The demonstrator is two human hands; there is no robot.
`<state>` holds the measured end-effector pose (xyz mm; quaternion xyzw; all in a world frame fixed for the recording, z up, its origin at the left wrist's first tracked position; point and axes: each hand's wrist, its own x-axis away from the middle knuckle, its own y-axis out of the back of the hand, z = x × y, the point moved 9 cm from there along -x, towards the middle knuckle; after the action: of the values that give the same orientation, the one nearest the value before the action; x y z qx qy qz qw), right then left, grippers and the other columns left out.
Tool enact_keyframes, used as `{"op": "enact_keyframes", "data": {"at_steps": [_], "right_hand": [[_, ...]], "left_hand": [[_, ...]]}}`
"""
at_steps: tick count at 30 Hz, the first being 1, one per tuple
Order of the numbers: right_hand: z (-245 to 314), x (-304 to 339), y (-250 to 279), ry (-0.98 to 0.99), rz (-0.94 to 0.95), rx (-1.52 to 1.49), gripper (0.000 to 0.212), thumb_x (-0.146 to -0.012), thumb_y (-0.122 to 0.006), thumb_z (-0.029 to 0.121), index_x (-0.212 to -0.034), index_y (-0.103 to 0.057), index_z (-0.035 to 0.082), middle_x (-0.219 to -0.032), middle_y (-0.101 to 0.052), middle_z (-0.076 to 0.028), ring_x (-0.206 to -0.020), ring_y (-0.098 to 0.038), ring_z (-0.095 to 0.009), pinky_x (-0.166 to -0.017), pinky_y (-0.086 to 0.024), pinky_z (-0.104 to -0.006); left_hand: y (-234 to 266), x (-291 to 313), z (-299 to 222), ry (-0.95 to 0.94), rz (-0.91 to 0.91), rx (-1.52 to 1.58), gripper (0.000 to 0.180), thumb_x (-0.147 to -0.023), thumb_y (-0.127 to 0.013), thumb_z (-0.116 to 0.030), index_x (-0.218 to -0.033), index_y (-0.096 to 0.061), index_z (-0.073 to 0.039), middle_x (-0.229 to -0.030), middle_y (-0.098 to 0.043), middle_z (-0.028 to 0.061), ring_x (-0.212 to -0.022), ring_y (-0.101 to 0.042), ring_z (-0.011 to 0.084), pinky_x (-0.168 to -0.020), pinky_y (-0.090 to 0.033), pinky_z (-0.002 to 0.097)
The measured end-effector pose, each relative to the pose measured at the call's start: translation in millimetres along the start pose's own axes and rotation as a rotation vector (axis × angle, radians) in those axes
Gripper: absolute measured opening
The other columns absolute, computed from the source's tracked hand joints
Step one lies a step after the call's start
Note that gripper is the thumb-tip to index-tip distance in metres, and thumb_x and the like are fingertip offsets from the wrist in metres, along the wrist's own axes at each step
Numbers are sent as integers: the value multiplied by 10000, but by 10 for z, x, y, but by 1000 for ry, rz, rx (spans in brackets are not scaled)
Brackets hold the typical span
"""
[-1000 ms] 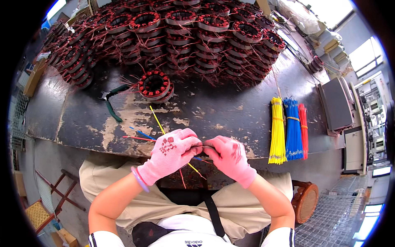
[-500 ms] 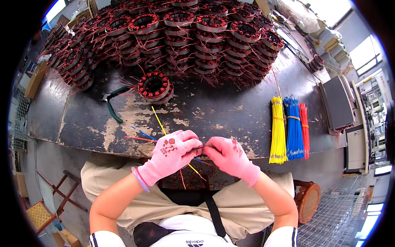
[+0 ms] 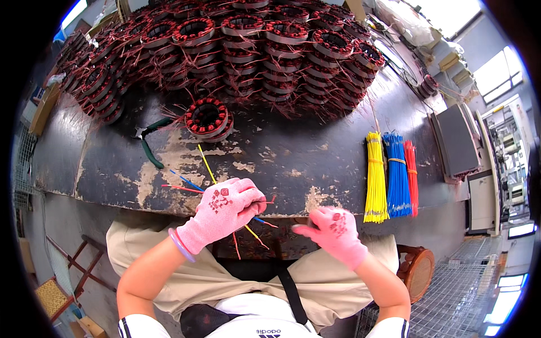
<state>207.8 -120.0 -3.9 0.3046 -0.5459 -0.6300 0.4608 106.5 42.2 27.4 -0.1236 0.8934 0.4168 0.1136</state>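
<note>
At a scuffed worktop [image 3: 282, 152], the left hand [image 3: 228, 209] clamps a yellow wire [image 3: 206, 162] and blue wire [image 3: 187, 181] slanting far-left to near-right; the right hand [image 3: 335, 232], apart, has its thumb spread.

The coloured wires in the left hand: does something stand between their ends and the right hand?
At the near ends of the wires, nothing visible: only a gap before the right hand. For the far ends, at upper left, the left hand itself stands between.
</note>
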Motion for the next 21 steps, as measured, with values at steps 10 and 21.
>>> {"op": "enact_keyframes", "data": {"at_steps": [10, 21], "right_hand": [[394, -477, 116, 201, -310, -342, 227, -885, -687, 195, -1088, -665, 95, -967, -652, -8, -776, -593, -112, -686, -502, -291], [579, -457, 287, 319, -226, 41, 242, -850, -711, 282, -1025, -616, 145, -927, -579, -37, -936, -630, -212, -768, -519, -359]], "left_hand": [[-13, -4, -2, -32, 0, -49, 100, -820, -714, -138, -910, -670, -136, -897, -641, 11, -838, -647, 239, -706, -540, 375], [-2, -1, -2, -18, -19, -33, 115, -799, -728, -104, -908, -694, -116, -900, -659, 20, -818, -646, 256, -711, -527, 380]]}}
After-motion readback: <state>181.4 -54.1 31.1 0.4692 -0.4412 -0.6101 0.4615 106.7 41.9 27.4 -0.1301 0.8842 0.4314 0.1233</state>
